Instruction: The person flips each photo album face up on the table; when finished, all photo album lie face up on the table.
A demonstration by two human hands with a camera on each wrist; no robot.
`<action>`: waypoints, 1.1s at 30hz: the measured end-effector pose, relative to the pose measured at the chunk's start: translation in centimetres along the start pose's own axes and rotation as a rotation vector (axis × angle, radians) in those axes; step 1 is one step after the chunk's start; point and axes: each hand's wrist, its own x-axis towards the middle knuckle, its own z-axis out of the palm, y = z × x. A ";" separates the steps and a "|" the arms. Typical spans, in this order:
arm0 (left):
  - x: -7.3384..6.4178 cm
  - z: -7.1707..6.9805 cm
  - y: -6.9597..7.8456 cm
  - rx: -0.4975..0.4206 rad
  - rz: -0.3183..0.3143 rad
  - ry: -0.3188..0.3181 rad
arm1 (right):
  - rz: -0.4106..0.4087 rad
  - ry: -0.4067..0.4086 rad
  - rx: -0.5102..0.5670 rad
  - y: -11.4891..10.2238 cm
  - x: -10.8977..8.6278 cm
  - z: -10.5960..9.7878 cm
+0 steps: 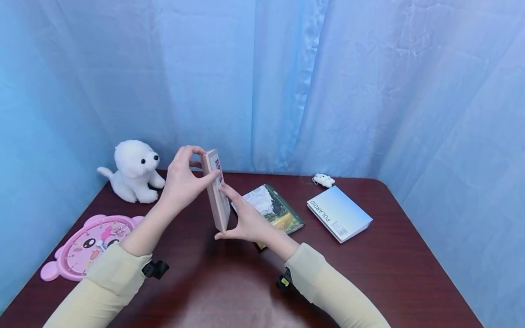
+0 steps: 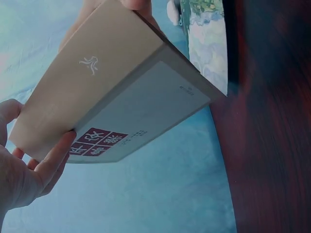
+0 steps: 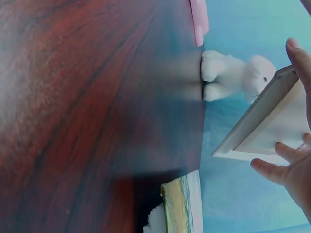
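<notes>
Both hands hold a flat beige book-shaped box (image 1: 216, 196) on edge above the table. In the left wrist view its narrow side carries a small white emblem, and its broad pale face (image 2: 146, 102) bears dark red squares with white characters. My left hand (image 1: 180, 182) grips the upper end, thumb on the printed face and fingers on the opposite side. My right hand (image 1: 251, 219) holds the lower part, its thumb by the bottom corner and its fingers against the printed face. Its inside cannot be seen.
Behind the right forearm lies a book with a painted landscape cover (image 1: 283, 212). A white-blue POLAROID album (image 1: 340, 214) and a small white plush charm (image 1: 324, 180) are to the right. A white plush dog (image 1: 135, 171) and a pink clock (image 1: 78, 250) occupy the left.
</notes>
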 end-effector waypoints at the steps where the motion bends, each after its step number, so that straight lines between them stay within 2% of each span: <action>1: 0.0 -0.1 0.0 -0.009 0.009 0.012 | -0.005 0.001 0.012 0.0 0.1 0.1; 7: -0.1 -0.7 -0.3 -0.011 0.023 0.056 | -0.008 -0.015 0.034 0.0 0.3 0.7; 10: -0.2 -1.0 -0.8 -0.016 -0.012 0.087 | 0.045 0.007 0.015 0.2 0.3 0.9; 14: -0.5 -1.4 -1.6 -0.080 -0.074 0.120 | 0.159 0.045 0.018 0.8 0.0 1.3; 18: -0.8 -1.9 -1.8 -0.163 -0.090 0.106 | 0.221 0.041 0.062 1.6 -0.4 1.7; 20: -1.1 -2.4 -1.2 -0.209 -0.099 0.086 | 0.231 0.028 0.085 2.0 -0.6 1.8; 25: -1.8 -3.2 -1.0 -0.298 -0.122 0.041 | 0.230 0.001 0.115 2.6 -0.9 2.0; 28: -2.1 -3.4 -1.6 -0.287 -0.115 0.029 | 0.230 0.002 0.123 2.8 -0.9 2.2; 33: -2.6 -3.0 -5.1 -0.274 -0.119 0.030 | 0.259 0.009 0.077 2.6 -0.8 2.4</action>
